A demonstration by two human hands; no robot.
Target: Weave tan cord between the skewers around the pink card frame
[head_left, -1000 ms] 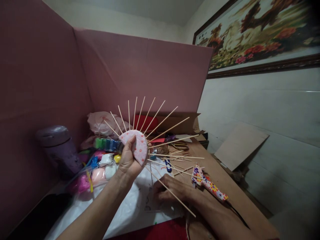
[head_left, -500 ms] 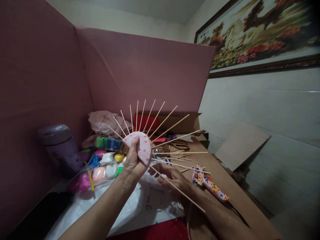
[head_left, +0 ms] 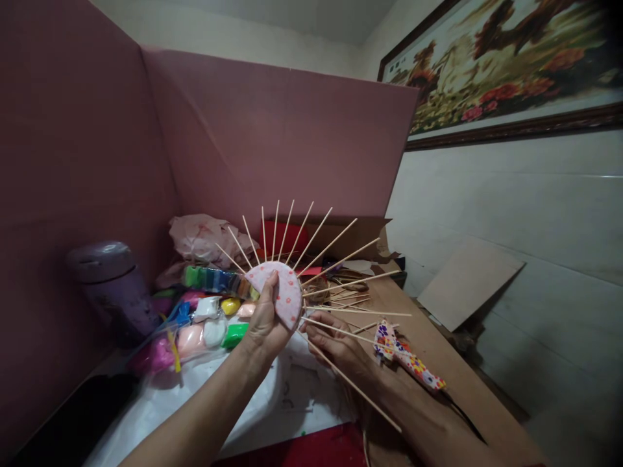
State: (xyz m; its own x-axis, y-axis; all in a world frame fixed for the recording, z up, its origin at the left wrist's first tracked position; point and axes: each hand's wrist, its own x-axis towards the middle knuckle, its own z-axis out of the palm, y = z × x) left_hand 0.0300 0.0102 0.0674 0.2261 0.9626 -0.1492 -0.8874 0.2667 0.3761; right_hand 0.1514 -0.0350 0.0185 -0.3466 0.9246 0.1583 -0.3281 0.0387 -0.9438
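Pink panels (head_left: 287, 136): behind your table (head_left: 467, 402).
Left hand (head_left: 265, 321): closed on the half-disc (head_left: 288, 299), thumb on its face.
Right hand (head_left: 341, 344): risen to the disc's lower edge, fingers curled; can't tell your grip.
Sticks (head_left: 320, 231): fanned, shifted right.

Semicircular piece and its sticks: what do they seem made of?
The semicircular piece looks like printed fabric or paper over something stiff: matt, with small reddish marks and a firm edge. The sticks seem bare wood or bamboo: pale, straight, unpainted.
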